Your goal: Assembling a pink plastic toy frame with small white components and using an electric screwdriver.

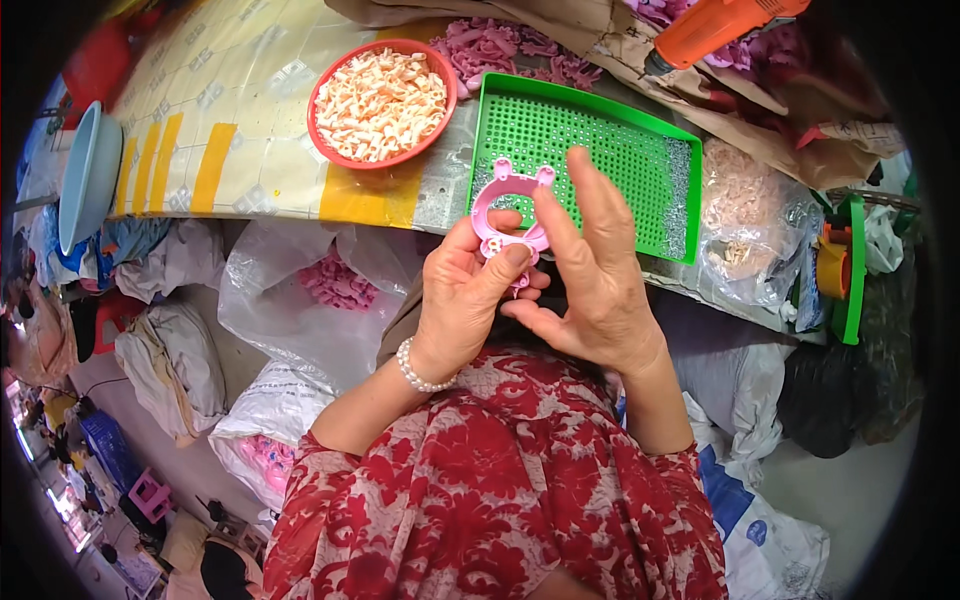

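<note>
My left hand (460, 285) pinches a pink plastic ring-shaped piece (511, 187) with two small ear-like knobs on top and a little decorated part at its lower edge. The thumb presses on that lower edge, and the other fingers curl behind it, partly hidden. Just to the right is my right hand (605, 270), its fingers spread and stretched out. One fingertip lies against or very close to the ring's right side; I cannot tell whether they touch. Behind the ring, a green tray (590, 92) with a grid of holes sits on the table, small silvery metal bits gathered toward its right end.
A red bowl (318, 128) of cream-coloured small parts stands left of the tray. Pink parts (490, 48) are heaped behind. An orange power tool (715, 30) hangs over the far right. A clear bag (745, 225) of pale pieces lies right; a blue basin (88, 180) is far left.
</note>
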A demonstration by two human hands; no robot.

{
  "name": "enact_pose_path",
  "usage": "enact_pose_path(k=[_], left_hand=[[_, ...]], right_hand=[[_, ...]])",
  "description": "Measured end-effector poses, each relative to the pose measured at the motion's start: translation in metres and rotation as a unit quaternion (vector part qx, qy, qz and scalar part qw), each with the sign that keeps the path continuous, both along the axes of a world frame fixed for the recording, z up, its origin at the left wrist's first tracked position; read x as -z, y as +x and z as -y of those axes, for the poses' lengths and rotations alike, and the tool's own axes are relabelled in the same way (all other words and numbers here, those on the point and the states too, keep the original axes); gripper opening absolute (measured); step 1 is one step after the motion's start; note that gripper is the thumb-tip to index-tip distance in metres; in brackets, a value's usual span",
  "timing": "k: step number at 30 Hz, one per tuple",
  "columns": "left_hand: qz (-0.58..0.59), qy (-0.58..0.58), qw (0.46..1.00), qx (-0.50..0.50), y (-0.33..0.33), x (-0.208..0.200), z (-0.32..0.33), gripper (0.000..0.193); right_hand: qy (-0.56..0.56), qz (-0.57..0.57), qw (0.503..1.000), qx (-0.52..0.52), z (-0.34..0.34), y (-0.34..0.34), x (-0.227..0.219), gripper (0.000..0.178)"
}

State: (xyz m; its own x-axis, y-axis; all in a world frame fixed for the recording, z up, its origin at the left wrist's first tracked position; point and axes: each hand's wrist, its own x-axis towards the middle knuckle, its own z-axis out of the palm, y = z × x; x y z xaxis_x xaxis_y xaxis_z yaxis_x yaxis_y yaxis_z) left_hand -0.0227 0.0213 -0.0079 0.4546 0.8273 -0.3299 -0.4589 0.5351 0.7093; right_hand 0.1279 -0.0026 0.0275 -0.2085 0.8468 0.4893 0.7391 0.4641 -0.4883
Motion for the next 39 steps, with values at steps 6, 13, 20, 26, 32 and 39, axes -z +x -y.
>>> enact_pose_path(k=[6, 13, 20, 26, 32, 39], left_hand=[[-0.025, 0.020, 0.999, 0.027, -0.001, -0.004, 0.001, 0.032], [0.018, -0.028, 0.998, 0.047, -0.006, -0.004, -0.003, 0.038], [0.005, 0.012, 0.998, 0.067, -0.007, -0.001, 0.003, 0.043], [0.007, 0.013, 0.998, 0.068, -0.007, -0.002, -0.001, 0.042], [-0.030, 0.009, 0.998, 0.056, -0.006, 0.001, -0.004, 0.035], [-0.049, 0.020, 0.998, 0.032, -0.017, -0.003, -0.001, 0.029]], right_hand=[[-0.053, -0.023, 0.998, -0.041, -0.009, 0.004, -0.001, 0.094], [-0.062, -0.017, 0.998, -0.027, -0.007, 0.004, 0.001, 0.090], [-0.075, -0.017, 0.997, -0.029, -0.005, 0.005, 0.003, 0.089], [-0.078, -0.012, 0.996, -0.035, -0.008, 0.007, 0.000, 0.087], [-0.088, -0.002, 0.995, -0.037, -0.012, 0.007, -0.005, 0.089], [0.036, -0.130, 0.983, 0.127, -0.011, 0.043, -0.018, 0.068]])
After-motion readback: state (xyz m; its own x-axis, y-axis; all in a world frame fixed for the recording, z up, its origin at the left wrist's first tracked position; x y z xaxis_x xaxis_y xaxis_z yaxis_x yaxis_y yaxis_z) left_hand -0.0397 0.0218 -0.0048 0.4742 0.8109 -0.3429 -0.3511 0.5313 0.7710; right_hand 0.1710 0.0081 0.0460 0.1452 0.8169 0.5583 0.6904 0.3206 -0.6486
